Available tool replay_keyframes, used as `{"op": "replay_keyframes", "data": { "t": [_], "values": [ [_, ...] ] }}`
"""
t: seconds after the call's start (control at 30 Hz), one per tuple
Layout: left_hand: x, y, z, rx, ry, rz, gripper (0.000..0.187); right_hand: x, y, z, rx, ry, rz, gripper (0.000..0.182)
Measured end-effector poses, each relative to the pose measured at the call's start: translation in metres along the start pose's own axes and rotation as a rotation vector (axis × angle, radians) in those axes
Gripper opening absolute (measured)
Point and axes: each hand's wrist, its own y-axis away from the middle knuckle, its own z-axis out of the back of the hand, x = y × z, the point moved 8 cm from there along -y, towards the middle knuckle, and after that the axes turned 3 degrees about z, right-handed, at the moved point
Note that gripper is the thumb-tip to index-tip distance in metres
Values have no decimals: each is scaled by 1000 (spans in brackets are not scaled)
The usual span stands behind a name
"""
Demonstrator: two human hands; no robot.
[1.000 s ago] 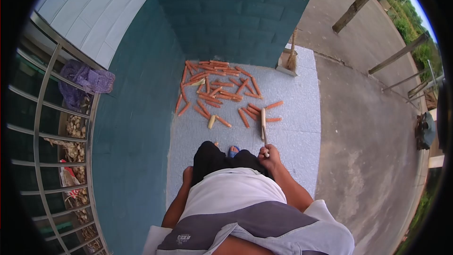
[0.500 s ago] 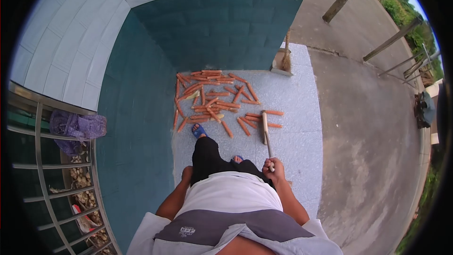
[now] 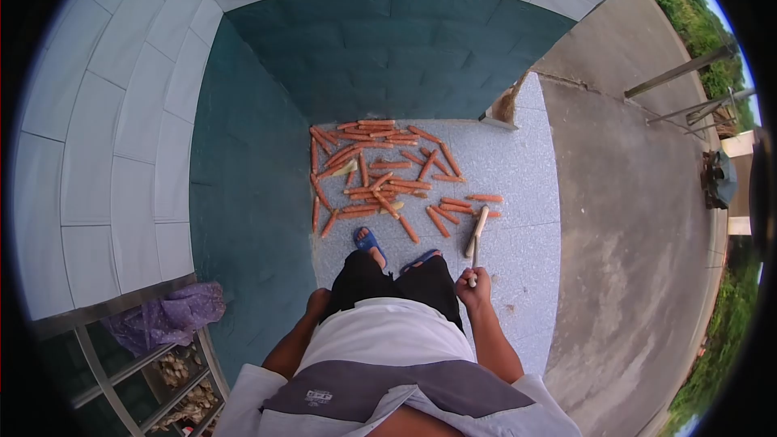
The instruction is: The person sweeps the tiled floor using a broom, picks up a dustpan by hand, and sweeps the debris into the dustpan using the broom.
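Note:
My right hand (image 3: 475, 285) is closed round the handle of a long-handled tool (image 3: 477, 235), held in front of my right thigh. The tool's pale, narrow head is low over the floor, close to the right-hand end of a scatter of orange corn cobs (image 3: 388, 186). Several cobs lie in loose, crossing rows from the back wall to near my feet. Pale husk-like scraps (image 3: 344, 168) lie among them. At my left hip hangs my left hand (image 3: 319, 301), away from the cobs, its fingers mostly hidden. Blue sandals (image 3: 369, 241) are on my feet.
Green-tiled walls (image 3: 251, 113) bound the speckled floor (image 3: 518, 170) at the back and left. A dustpan (image 3: 498, 121) stands by the wall's right end. At lower left, purple cloth (image 3: 174, 316) hangs over a metal rack (image 3: 121, 372). Concrete ground (image 3: 631, 235) lies right.
My view has turned and shifted left. The tool head is tilted differently and nearer me, below the right-hand cobs. My right foot has come forward beside the left. The right hand keeps its grip.

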Motion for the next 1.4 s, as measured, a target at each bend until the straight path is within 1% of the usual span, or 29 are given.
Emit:
{"op": "replay_keyframes", "data": {
  "t": [0.03,0.07,0.13,0.17,0.23,0.27,0.3,0.37,0.4,0.43,0.5,0.6,0.67,0.77,0.87,0.93,0.97,1.03,1.07,1.1,1.17,1.23,1.3,1.33,1.4],
  "values": [
    [-3,-3,7,43,-93,-12,25,-3,-3,-8,3,-2,6,4],
    [7,-13,9,37,-95,-23,25,-3,-8,-16,14,-6,35,5],
    [21,-33,20,-71,-2,-142,26,-4,-20,-33,50,-17,73,6],
    [30,-42,20,-77,-5,-147,26,-7,-27,-37,57,-21,74,6],
    [40,-51,42,-242,50,-167,25,-10,-39,-54,48,10,119,6],
    [41,-55,49,-257,75,-250,23,-12,-43,-61,72,11,127,7],
    [53,-64,50,-259,73,-255,23,-15,-46,-67,75,8,129,7],
    [92,-98,40,-218,203,-248,24,-21,-50,-78,70,-15,117,7],
    [115,-119,34,-235,332,-241,23,-25,-46,-83,79,-18,107,6],
    [114,-124,33,-234,329,-252,23,-27,-50,-83,83,-25,115,6],
    [109,-125,40,-285,206,-329,24,-35,-56,-81,90,10,118,5],
    [122,-100,37,-251,172,-310,24,-40,-51,-73,68,5,138,4],
    [120,-88,30,-228,143,-293,24,-41,-43,-69,64,17,142,4],
    [100,-75,15,-197,86,-289,24,-29,-31,-55,5,-45,142,4],
    [101,-67,-8,-148,60,-297,24,-13,-16,-36,-28,-78,164,5],
    [102,-66,-24,-108,60,-293,24,-8,-3,-34,67,-114,128,6],
    [99,-72,-28,-99,64,-293,24,-5,1,-33,61,-103,137,6],
    [97,-70,-35,-91,66,-290,24,-10,7,-31,-10,-108,122,7],
    [95,-74,-39,-67,-21,-278,24,-10,7,-32,-43,-79,163,7],
    [82,-68,-28,-65,-16,-274,24,-12,7,-33,-46,-73,162,7],
    [58,-51,-3,-29,86,-243,23,-13,8,-40,22,-100,211,7],
    [54,-54,-1,-17,61,-242,23,-9,12,-43,8,-103,228,7],
    [46,-61,0,-6,36,-244,23,-2,17,-38,-55,-116,268,7],
    [42,-66,3,-34,72,-231,23,1,15,-36,-28,-102,257,8],
    [37,-70,8,-60,112,-218,22,2,13,-29,-41,-86,254,8]
  ]
}}
